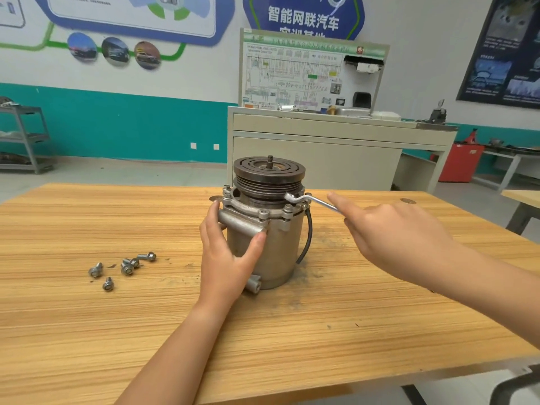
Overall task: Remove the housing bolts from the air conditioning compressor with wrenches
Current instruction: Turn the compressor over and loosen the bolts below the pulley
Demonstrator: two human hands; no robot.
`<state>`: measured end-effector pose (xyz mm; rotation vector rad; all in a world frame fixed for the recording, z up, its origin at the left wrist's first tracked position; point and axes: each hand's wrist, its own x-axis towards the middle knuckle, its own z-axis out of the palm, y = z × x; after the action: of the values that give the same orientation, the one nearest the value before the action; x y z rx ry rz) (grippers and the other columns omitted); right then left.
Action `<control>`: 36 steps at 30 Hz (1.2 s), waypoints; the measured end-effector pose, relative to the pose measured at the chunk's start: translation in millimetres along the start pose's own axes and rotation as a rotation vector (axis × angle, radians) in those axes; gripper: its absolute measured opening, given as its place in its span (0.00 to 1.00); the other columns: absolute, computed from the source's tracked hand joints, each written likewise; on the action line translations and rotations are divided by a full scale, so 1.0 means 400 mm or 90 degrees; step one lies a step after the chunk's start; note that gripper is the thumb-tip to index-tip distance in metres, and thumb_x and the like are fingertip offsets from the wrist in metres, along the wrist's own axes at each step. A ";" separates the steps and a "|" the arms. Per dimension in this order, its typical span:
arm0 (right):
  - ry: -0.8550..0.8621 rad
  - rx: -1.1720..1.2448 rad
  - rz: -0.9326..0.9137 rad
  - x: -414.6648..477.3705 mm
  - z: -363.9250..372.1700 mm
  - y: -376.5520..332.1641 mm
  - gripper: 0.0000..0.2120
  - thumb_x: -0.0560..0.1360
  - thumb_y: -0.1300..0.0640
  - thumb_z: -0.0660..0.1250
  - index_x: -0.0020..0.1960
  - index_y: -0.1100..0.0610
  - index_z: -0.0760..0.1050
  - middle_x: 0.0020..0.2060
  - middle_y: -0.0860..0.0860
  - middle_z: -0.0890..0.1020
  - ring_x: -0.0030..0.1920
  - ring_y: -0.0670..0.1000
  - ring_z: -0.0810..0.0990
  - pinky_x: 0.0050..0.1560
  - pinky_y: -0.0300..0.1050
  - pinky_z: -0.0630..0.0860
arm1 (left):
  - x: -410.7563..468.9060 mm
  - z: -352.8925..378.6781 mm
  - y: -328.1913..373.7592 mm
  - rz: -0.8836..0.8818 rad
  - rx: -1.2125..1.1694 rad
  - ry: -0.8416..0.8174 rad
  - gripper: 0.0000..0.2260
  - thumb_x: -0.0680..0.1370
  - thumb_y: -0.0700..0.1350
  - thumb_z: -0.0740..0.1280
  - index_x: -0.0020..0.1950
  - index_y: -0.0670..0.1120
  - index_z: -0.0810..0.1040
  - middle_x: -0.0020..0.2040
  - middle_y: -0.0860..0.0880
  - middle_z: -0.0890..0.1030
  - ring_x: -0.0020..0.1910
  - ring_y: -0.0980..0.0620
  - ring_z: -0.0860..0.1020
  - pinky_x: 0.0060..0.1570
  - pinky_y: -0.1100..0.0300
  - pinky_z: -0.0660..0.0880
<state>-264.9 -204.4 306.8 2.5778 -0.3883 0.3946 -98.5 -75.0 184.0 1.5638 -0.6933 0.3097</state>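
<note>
The grey air conditioning compressor (277,249) stands upright on the wooden table (292,331), its dark grooved pulley (268,171) on top. My left hand (225,264) grips the tube-shaped port on the housing's left front, thumb on one side and fingers on the other. My right hand (391,232) holds the handle of an offset ring wrench (318,201), index finger stretched along it. The wrench's ring end sits at the flange's right side, just under the pulley. Bolts (264,213) stand in the flange at the front and left. Several removed bolts (127,267) lie loose to the left.
A black cable (306,238) hangs down the compressor's right side. Behind the table stands a beige training bench (336,135) with a wiring-diagram board. A metal shelf (26,138) is at far left, a red box (458,162) and another table's corner (523,197) at right.
</note>
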 end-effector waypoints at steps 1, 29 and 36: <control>0.004 -0.017 0.001 -0.003 -0.004 -0.008 0.27 0.80 0.55 0.50 0.74 0.45 0.42 0.30 0.47 0.68 0.27 0.50 0.64 0.26 0.44 0.60 | 0.000 0.003 0.000 0.003 0.004 0.005 0.40 0.70 0.65 0.67 0.75 0.55 0.52 0.67 0.59 0.58 0.70 0.54 0.64 0.67 0.53 0.65; 0.053 -0.128 -0.046 0.242 0.101 0.011 0.09 0.75 0.66 0.57 0.49 0.57 0.74 0.43 0.52 0.82 0.44 0.54 0.79 0.47 0.43 0.67 | -0.003 -0.005 0.000 -0.031 -0.042 -0.020 0.39 0.64 0.69 0.63 0.70 0.65 0.49 0.68 0.63 0.56 0.68 0.59 0.64 0.53 0.78 0.62; 0.263 0.331 0.147 0.141 0.090 0.031 0.13 0.80 0.55 0.55 0.58 0.59 0.73 0.39 0.57 0.82 0.39 0.60 0.79 0.37 0.50 0.74 | -0.004 -0.008 0.001 -0.019 -0.030 -0.028 0.38 0.64 0.69 0.63 0.70 0.64 0.50 0.67 0.63 0.57 0.70 0.58 0.63 0.68 0.53 0.66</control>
<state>-210.0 -244.5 301.6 2.8391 -0.4805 1.2270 -99.3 -71.6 183.7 1.5382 -0.7061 0.2359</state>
